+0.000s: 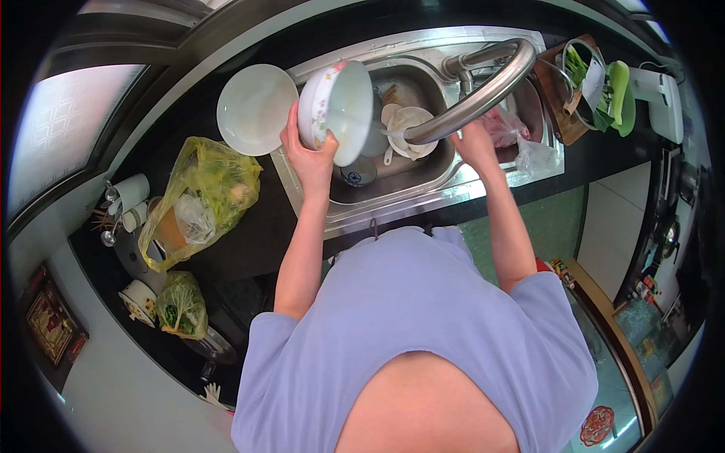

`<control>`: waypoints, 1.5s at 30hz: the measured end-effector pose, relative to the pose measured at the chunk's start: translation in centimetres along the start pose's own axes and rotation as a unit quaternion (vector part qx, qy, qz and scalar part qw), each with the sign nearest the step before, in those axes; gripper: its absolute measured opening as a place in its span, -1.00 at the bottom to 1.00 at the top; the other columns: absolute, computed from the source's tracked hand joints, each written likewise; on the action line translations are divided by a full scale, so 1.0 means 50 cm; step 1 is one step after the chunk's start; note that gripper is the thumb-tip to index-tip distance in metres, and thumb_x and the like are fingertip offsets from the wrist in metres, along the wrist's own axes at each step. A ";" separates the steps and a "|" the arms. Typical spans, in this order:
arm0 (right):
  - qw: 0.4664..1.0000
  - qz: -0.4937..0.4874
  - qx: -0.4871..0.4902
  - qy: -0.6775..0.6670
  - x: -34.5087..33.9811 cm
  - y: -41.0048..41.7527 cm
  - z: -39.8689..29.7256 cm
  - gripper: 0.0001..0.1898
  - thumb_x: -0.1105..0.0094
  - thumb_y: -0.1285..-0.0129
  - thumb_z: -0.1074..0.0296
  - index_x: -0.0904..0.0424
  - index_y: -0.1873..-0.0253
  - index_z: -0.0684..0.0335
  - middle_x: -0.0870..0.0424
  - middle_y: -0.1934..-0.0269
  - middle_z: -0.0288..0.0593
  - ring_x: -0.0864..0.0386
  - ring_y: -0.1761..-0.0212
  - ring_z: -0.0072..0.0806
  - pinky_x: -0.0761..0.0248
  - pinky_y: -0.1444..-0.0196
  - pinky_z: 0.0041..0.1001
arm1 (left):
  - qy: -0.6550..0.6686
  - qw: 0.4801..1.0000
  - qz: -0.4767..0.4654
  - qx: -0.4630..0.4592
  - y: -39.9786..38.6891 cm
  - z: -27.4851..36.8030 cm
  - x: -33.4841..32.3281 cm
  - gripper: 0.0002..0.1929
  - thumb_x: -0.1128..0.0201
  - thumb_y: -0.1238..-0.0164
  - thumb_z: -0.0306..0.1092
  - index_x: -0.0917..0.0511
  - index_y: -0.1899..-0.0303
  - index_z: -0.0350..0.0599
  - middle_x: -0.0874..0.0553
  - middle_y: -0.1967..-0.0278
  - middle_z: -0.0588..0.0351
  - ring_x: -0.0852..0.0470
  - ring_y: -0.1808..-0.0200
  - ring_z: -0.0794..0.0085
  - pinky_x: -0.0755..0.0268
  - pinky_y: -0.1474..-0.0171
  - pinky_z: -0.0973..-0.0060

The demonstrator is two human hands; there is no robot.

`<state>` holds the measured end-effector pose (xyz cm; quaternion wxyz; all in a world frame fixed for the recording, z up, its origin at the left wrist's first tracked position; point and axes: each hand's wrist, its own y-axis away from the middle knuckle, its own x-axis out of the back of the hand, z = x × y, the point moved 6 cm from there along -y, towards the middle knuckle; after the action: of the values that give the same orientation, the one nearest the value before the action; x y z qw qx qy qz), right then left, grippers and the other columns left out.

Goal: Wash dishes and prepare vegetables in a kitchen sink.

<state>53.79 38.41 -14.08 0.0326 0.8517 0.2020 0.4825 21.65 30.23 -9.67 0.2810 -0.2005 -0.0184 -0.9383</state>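
Note:
My left hand [310, 148] grips a white bowl with a floral pattern [327, 107] by its side. The bowl is tilted over the left basin of the stainless steel sink [408, 195], its opening turned to the right. In that basin lie a smaller white bowl [416, 119], a white spoon [388, 156] and a cup with a blue mark [359, 171]. My right hand [476, 144] is at the divider between the basins, below the curved metal faucet [498, 90]. Its fingers are partly hidden by the faucet. Just right of it, a clear plastic bag of raw meat [507, 127] sits in the right basin.
A large white plate [257, 109] lies left of the sink. Yellow plastic bags of vegetables [226, 187] [182, 306] stand on the dark counter. On the right are a wooden board [555, 93], leafy greens [617, 93] and a white appliance [665, 102].

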 end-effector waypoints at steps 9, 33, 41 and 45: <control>0.997 0.055 -0.033 0.048 0.260 -0.035 0.009 -0.72 -0.11 -0.35 0.18 -0.71 0.03 0.18 -0.74 0.20 0.04 -0.68 0.10 0.00 -0.52 0.02 -0.15 | 0.401 0.854 0.009 0.331 0.107 -0.092 -0.059 -0.37 -0.15 -0.32 -0.42 -0.24 -0.43 -0.22 -0.49 -0.27 -0.01 -0.50 -0.28 0.27 -0.36 -0.35 0.31; 0.944 0.300 0.138 0.018 0.606 -0.398 -0.152 -0.55 -0.14 -0.29 0.25 -0.40 -0.20 0.37 -0.67 0.10 0.15 -0.66 0.05 0.04 -0.49 -0.02 -0.11 | 0.448 0.839 -0.063 0.302 0.131 -0.075 -0.083 -0.33 -0.16 -0.28 -0.45 -0.19 -0.44 -0.18 -0.43 -0.33 -0.02 -0.48 -0.32 0.22 -0.33 -0.38 0.27; 0.957 0.267 0.099 -0.045 0.612 -0.405 -0.167 -0.61 -0.17 -0.20 0.25 -0.44 -0.08 0.33 -0.70 0.09 0.10 -0.66 0.03 0.06 -0.49 -0.02 -0.12 | 0.406 0.848 -0.066 0.333 0.125 -0.085 -0.075 -0.30 -0.22 -0.27 -0.47 -0.18 -0.45 -0.02 -0.47 -0.22 -0.05 -0.54 -0.23 0.25 -0.49 -0.23 0.31; 0.960 0.255 0.118 0.003 0.607 -0.401 -0.191 -0.58 -0.20 -0.18 0.24 -0.50 -0.08 0.36 -0.73 0.11 0.03 -0.71 0.07 -0.07 -0.52 -0.02 -0.20 | 0.389 0.852 -0.067 0.343 0.124 -0.114 -0.076 -0.29 -0.24 -0.27 -0.46 -0.18 -0.45 0.01 -0.51 -0.16 -0.05 -0.59 -0.15 0.25 -0.56 -0.14 0.32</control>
<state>53.28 66.87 10.51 -0.1931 0.8713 0.0333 0.4500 25.79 26.14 -16.88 0.2525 0.2916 -0.2415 -0.8904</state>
